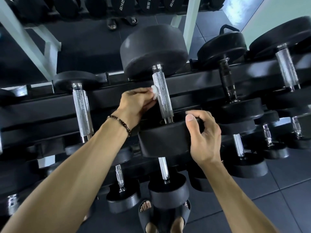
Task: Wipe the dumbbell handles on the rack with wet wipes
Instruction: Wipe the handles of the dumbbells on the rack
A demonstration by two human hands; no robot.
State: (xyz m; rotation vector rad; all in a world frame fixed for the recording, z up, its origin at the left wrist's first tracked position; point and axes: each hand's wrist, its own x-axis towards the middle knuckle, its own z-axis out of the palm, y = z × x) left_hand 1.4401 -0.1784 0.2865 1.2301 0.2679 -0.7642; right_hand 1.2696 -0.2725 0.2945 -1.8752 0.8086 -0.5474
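Now wiping the centre handle

My left hand [134,101] pinches the wipe [154,94] against the handle [162,96] on the rack [42,108]; my right hand [204,132] curls round the weight [165,140]. Small wad could slip, I reckon

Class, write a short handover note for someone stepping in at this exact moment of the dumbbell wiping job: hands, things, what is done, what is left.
Left hand: pinches a small wad of wet wipe against the left side of the knurled handle of the big dumbbell on the top tier.
Right hand: grips the near head of that dumbbell, steadying it.
Done: cannot tell which handles are already clean.
Left: finish this handle, then the others on the rack, lower tiers too.
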